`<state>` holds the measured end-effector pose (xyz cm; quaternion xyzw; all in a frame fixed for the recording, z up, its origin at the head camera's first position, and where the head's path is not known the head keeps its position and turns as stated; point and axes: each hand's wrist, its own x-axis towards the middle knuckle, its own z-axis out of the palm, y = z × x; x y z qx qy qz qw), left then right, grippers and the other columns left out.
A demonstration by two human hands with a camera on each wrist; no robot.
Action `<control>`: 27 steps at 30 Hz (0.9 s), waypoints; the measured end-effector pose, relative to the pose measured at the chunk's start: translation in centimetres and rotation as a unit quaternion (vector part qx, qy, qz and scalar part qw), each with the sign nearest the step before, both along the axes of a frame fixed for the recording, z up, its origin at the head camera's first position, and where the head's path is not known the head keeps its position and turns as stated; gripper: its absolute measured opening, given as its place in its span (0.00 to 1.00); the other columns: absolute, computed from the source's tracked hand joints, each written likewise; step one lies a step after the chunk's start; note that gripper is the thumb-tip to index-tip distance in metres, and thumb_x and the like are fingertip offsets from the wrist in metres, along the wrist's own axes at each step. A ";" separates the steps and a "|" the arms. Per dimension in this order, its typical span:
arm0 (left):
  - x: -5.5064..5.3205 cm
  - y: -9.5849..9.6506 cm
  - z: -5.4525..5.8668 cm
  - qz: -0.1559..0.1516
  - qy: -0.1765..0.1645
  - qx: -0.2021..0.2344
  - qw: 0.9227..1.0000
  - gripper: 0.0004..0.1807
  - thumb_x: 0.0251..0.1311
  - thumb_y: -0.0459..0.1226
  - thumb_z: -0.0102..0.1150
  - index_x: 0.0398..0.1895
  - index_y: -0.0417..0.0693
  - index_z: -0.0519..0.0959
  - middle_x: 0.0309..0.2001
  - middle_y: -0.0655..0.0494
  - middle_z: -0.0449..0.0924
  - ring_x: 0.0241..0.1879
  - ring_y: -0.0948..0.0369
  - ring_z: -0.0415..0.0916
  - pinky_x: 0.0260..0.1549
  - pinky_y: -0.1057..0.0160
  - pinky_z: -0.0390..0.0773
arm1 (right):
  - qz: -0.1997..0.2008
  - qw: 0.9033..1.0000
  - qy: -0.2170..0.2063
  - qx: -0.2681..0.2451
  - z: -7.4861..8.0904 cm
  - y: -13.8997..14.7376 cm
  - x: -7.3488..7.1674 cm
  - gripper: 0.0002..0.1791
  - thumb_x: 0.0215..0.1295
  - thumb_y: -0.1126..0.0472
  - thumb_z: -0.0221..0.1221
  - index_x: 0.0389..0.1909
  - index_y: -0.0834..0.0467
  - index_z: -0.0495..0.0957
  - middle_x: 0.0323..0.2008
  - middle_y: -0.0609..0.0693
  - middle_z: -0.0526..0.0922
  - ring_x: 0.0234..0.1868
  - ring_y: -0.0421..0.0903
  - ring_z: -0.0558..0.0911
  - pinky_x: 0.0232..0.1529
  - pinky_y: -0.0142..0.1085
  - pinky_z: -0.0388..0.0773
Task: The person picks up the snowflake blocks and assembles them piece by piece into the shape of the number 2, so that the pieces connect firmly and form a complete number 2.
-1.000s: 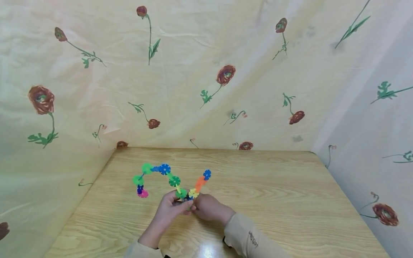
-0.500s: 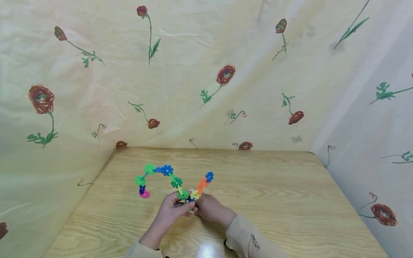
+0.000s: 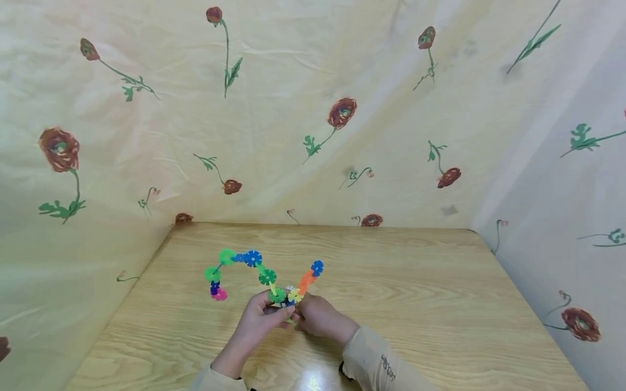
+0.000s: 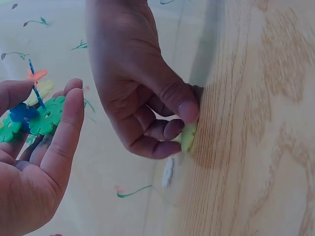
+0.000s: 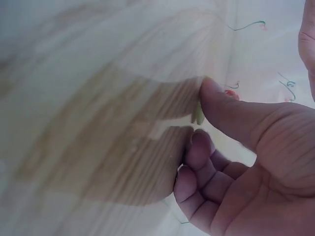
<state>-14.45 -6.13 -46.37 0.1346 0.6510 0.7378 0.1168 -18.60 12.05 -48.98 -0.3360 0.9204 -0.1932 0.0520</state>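
A curved chain of interlocking snowflake discs [image 3: 267, 277], in green, blue, yellow, orange and pink, rises from my left hand [image 3: 259, 317]. The left hand holds it near the middle; in the left wrist view the thumb and fingers close around green and blue discs. My right hand [image 3: 320, 317] is just to the right, low at the tabletop. It pinches a yellow-green snowflake disc [image 4: 188, 136] between thumb and fingers, apart from the chain in the left wrist view. In the right wrist view only a sliver of that disc [image 5: 199, 115] shows by the thumb.
A white disc [image 4: 168, 172] lies on the table near the right hand. The wood-grain table [image 3: 420, 282] extends around both hands. Flower-printed cloth [image 3: 274, 108] hangs behind it and along both sides.
The chain and both hands have shifted slightly right and down since a second ago. The white disc has come into sight behind them. Almost nothing differs over the last half second.
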 end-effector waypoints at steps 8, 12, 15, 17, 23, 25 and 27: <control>0.0 0.0 -0.1 0.002 -0.005 0.002 1.000 0.20 0.62 0.29 0.62 0.53 0.23 0.72 0.43 0.29 0.78 0.37 0.54 0.83 0.38 0.50 0.83 | -0.010 0.998 -0.061 -0.033 0.3 0.8 0.0 0.12 0.53 0.64 0.71 0.38 0.56 0.81 0.28 0.41 0.77 0.28 0.36 0.72 0.34 0.31 0.74; 0.0 0.2 -0.2 0.001 -0.010 0.000 1.000 0.20 0.62 0.30 0.62 0.54 0.25 0.73 0.42 0.29 0.78 0.38 0.55 0.83 0.39 0.53 0.83 | -0.031 0.989 -0.111 -0.097 0.0 2.1 -0.2 0.04 0.57 0.66 0.67 0.32 0.56 0.84 0.25 0.38 0.75 0.26 0.34 0.70 0.29 0.29 0.71; 0.1 0.3 -0.2 0.001 -0.017 -0.005 1.000 0.21 0.62 0.31 0.62 0.55 0.27 0.73 0.44 0.31 0.78 0.38 0.56 0.83 0.39 0.55 0.84 | -0.049 0.978 -0.133 -0.155 0.0 3.3 0.0 0.03 0.59 0.66 0.65 0.34 0.56 0.83 0.28 0.39 0.78 0.28 0.34 0.73 0.31 0.30 0.73; 0.1 0.3 -0.1 0.002 -0.020 -0.009 1.000 0.21 0.62 0.31 0.62 0.56 0.28 0.73 0.45 0.32 0.79 0.39 0.56 0.83 0.39 0.55 0.84 | -0.055 0.966 -0.154 -0.198 0.3 4.0 0.2 0.03 0.62 0.65 0.64 0.36 0.56 0.83 0.30 0.41 0.80 0.29 0.37 0.76 0.32 0.31 0.77; 0.2 0.5 -0.2 -0.001 -0.022 -0.018 1.000 0.21 0.61 0.31 0.63 0.55 0.29 0.73 0.45 0.32 0.79 0.39 0.53 0.83 0.38 0.56 0.84 | -0.084 0.923 -0.209 -0.311 1.4 6.1 1.0 0.10 0.66 0.66 0.60 0.47 0.61 0.80 0.33 0.50 0.81 0.31 0.45 0.82 0.33 0.35 0.83; 0.2 0.5 -0.3 -0.001 -0.025 -0.021 0.999 0.21 0.61 0.32 0.64 0.54 0.30 0.74 0.46 0.31 0.78 0.39 0.53 0.83 0.38 0.56 0.84 | -0.093 0.917 -0.205 -0.331 1.8 6.7 1.1 0.10 0.66 0.66 0.60 0.46 0.64 0.80 0.31 0.52 0.81 0.30 0.46 0.82 0.34 0.38 0.84; 0.2 0.6 -0.4 -0.001 -0.029 -0.023 0.999 0.20 0.60 0.32 0.64 0.53 0.31 0.75 0.46 0.31 0.78 0.39 0.52 0.83 0.38 0.56 0.84 | -0.102 0.914 -0.196 -0.340 2.6 7.1 1.4 0.07 0.66 0.67 0.60 0.42 0.66 0.79 0.30 0.55 0.81 0.30 0.46 0.81 0.34 0.40 0.84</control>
